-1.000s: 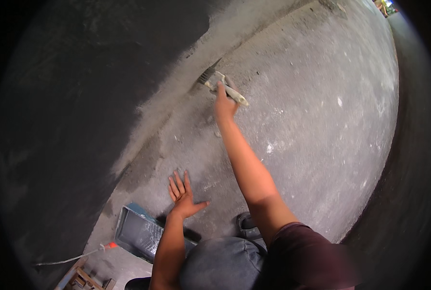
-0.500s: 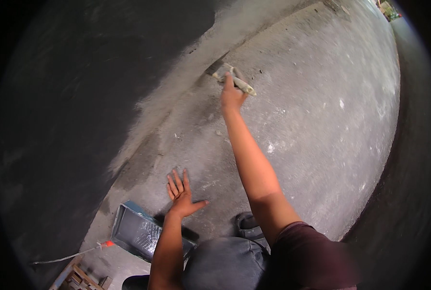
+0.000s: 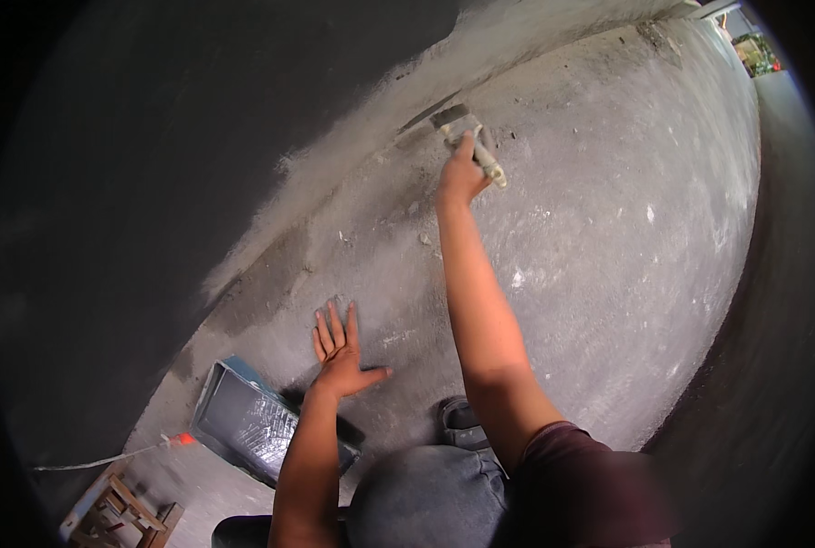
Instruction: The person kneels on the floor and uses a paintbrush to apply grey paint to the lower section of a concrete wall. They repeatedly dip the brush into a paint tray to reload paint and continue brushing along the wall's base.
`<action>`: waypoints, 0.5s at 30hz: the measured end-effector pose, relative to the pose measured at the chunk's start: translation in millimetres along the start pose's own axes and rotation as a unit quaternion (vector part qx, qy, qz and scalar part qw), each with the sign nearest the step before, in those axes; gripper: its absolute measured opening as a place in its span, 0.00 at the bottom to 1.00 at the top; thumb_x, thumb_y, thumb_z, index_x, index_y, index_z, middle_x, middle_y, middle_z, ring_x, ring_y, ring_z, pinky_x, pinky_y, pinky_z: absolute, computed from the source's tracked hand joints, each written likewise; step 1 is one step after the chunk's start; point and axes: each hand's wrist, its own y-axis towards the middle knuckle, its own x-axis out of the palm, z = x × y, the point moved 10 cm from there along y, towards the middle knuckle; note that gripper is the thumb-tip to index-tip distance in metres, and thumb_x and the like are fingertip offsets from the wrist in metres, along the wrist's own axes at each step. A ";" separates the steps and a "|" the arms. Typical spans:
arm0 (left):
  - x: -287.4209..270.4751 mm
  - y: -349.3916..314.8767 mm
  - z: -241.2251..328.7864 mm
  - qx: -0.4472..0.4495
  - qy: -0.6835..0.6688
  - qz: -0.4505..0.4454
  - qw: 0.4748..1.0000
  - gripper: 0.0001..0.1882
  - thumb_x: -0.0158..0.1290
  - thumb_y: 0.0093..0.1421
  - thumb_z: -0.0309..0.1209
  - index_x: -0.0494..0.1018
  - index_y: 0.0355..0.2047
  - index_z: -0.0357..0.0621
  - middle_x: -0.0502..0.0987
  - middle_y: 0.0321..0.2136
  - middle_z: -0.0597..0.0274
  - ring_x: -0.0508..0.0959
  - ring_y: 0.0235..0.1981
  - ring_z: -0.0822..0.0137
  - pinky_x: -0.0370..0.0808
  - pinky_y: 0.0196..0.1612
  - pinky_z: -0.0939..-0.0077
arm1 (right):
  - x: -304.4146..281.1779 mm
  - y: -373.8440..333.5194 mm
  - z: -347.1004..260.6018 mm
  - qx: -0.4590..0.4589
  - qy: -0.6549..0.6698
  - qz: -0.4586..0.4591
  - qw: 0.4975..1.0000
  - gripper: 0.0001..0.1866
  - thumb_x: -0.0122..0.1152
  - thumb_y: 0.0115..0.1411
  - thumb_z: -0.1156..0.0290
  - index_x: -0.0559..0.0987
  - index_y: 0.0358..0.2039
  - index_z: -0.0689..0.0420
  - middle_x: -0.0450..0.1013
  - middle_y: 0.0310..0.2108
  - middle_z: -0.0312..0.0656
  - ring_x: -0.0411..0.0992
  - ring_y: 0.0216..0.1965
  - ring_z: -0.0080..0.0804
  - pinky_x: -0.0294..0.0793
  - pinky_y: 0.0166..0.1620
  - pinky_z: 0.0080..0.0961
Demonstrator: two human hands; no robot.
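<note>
My right hand [image 3: 463, 173] is stretched far forward, its fingers wrapped around the pale handle of a wide, flat paintbrush [image 3: 467, 132]. The brush's dark bristle end points toward the foot of the wall [image 3: 206, 155], close to a dark streak along the joint with the floor; whether it touches the floor I cannot tell. Nearer to me, my left hand [image 3: 341, 352] rests flat on the grey concrete floor [image 3: 590, 274], fingers spread and nothing in it. Beside my left forearm lies a rectangular blue-grey paint tray [image 3: 220, 416], its inside wet and shiny, partly hidden by the arm.
The wall is dark above, with an uneven pale band along its base. A wooden stool or frame [image 3: 120, 511] stands at the lower left, near a whitish cord with an orange-red end [image 3: 184, 439]. My shoe [image 3: 463, 425] is planted behind the hands. Small debris dots the floor.
The brush has come slightly away from the wall's foot and turned, showing its broad face. My left hand stays flat on the floor. The whole view has shifted a little.
</note>
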 end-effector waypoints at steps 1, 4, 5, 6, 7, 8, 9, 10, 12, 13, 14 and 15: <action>-1.3 1.7 2.9 0.003 -0.005 0.000 1.000 0.84 0.75 0.43 0.62 0.20 0.79 0.53 0.12 0.76 0.36 0.11 0.75 0.36 0.17 0.74 0.38 | 3.2 8.7 2.3 -0.010 -0.009 0.012 1.000 0.25 0.61 0.70 0.69 0.74 0.64 0.69 0.77 0.56 0.58 0.80 0.52 0.42 0.83 0.53 0.35; -1.9 2.3 4.5 0.001 -0.004 0.002 1.000 0.84 0.75 0.43 0.62 0.21 0.79 0.54 0.12 0.76 0.38 0.12 0.76 0.37 0.17 0.74 0.39 | 18.1 5.2 12.6 0.006 -0.010 0.004 1.000 0.25 0.61 0.69 0.70 0.76 0.62 0.72 0.78 0.55 0.61 0.80 0.54 0.47 0.80 0.56 0.37; -1.7 2.9 6.1 0.002 -0.001 0.003 1.000 0.84 0.75 0.43 0.62 0.21 0.79 0.54 0.12 0.76 0.38 0.12 0.76 0.37 0.17 0.74 0.40 | 23.4 -5.7 15.4 0.001 -0.049 -0.023 0.999 0.25 0.61 0.69 0.70 0.76 0.61 0.72 0.78 0.55 0.61 0.80 0.54 0.47 0.80 0.56 0.37; -2.4 1.3 2.5 -0.004 -0.002 0.004 1.000 0.84 0.75 0.43 0.62 0.21 0.79 0.54 0.12 0.76 0.39 0.11 0.76 0.38 0.18 0.74 0.40 | 29.7 -29.4 17.7 0.001 -0.086 -0.053 0.995 0.25 0.62 0.68 0.70 0.76 0.61 0.72 0.78 0.55 0.61 0.80 0.54 0.47 0.80 0.56 0.37; -1.6 0.2 -1.0 -0.006 -0.003 0.004 1.000 0.84 0.75 0.43 0.62 0.22 0.79 0.55 0.13 0.76 0.39 0.11 0.76 0.38 0.18 0.74 0.40 | 31.9 -45.8 18.4 -0.002 -0.124 -0.082 0.989 0.25 0.62 0.68 0.70 0.76 0.61 0.72 0.78 0.56 0.61 0.80 0.54 0.47 0.80 0.56 0.37; -1.0 -0.7 -3.7 -0.008 -0.004 0.004 1.000 0.84 0.75 0.43 0.62 0.22 0.79 0.55 0.13 0.76 0.40 0.11 0.76 0.39 0.18 0.75 0.41 | 26.8 -51.7 16.9 0.004 -0.099 -0.076 0.992 0.24 0.62 0.68 0.71 0.76 0.61 0.72 0.78 0.55 0.60 0.80 0.54 0.46 0.82 0.54 0.36; -2.6 -2.6 -6.4 -0.012 -0.005 0.003 1.000 0.84 0.75 0.42 0.62 0.22 0.79 0.55 0.13 0.77 0.40 0.12 0.76 0.39 0.18 0.75 0.41 | 22.8 -56.6 13.9 0.011 -0.074 -0.071 0.995 0.24 0.62 0.68 0.72 0.76 0.61 0.71 0.78 0.55 0.59 0.80 0.53 0.44 0.83 0.53 0.35; -4.2 -4.4 -5.8 -0.015 -0.007 0.000 1.000 0.84 0.75 0.42 0.62 0.22 0.79 0.55 0.13 0.77 0.40 0.12 0.76 0.39 0.18 0.75 0.41 | 16.7 -57.2 9.8 0.018 -0.050 -0.066 0.996 0.23 0.61 0.68 0.72 0.76 0.61 0.71 0.77 0.54 0.57 0.80 0.52 0.43 0.84 0.52 0.34; -3.6 -6.8 -10.2 -0.020 -0.012 0.003 1.000 0.84 0.76 0.42 0.61 0.23 0.80 0.55 0.13 0.77 0.41 0.12 0.76 0.40 0.18 0.75 0.42 | 17.6 -54.7 -11.5 0.041 0.006 -0.068 0.997 0.22 0.60 0.68 0.73 0.76 0.59 0.72 0.77 0.53 0.56 0.80 0.50 0.41 0.87 0.48 0.32; -3.6 -4.9 -7.1 -0.011 -0.012 0.006 1.000 0.83 0.76 0.42 0.61 0.23 0.80 0.55 0.13 0.77 0.41 0.12 0.76 0.40 0.18 0.75 0.42 | 9.1 -39.9 -15.3 0.021 0.005 -0.042 0.999 0.23 0.60 0.68 0.72 0.75 0.60 0.72 0.78 0.53 0.57 0.80 0.51 0.42 0.85 0.50 0.33; -3.7 -3.6 -4.4 -0.002 -0.013 0.010 1.000 0.83 0.76 0.42 0.60 0.23 0.80 0.56 0.13 0.77 0.42 0.12 0.76 0.40 0.19 0.75 0.43 | 9.3 -22.7 -18.2 0.001 0.005 -0.017 1.000 0.24 0.60 0.69 0.71 0.75 0.61 0.72 0.78 0.53 0.59 0.80 0.51 0.43 0.84 0.52 0.35; -4.1 -3.5 -3.3 0.001 -0.015 0.011 1.000 0.83 0.76 0.43 0.60 0.23 0.80 0.56 0.14 0.77 0.42 0.12 0.76 0.41 0.19 0.76 0.43 | 9.8 -8.9 -16.7 -0.016 0.006 0.006 1.000 0.25 0.60 0.69 0.70 0.74 0.62 0.72 0.78 0.53 0.60 0.80 0.52 0.44 0.82 0.54 0.36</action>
